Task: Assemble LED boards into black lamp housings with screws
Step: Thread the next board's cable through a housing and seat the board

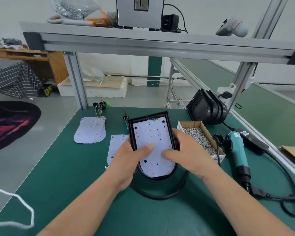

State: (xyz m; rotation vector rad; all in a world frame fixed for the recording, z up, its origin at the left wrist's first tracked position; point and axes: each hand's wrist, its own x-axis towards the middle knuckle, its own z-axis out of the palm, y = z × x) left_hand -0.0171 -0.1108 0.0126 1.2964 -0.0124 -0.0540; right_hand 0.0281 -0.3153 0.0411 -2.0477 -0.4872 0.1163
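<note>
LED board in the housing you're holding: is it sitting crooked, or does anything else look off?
Nothing stands out. The LED board lies evenly inside the rim of the black housing, its wires tucked at the far end. The left hand and right hand grip the housing, thumbs on the board. The screw box hasn't spilled.
</note>
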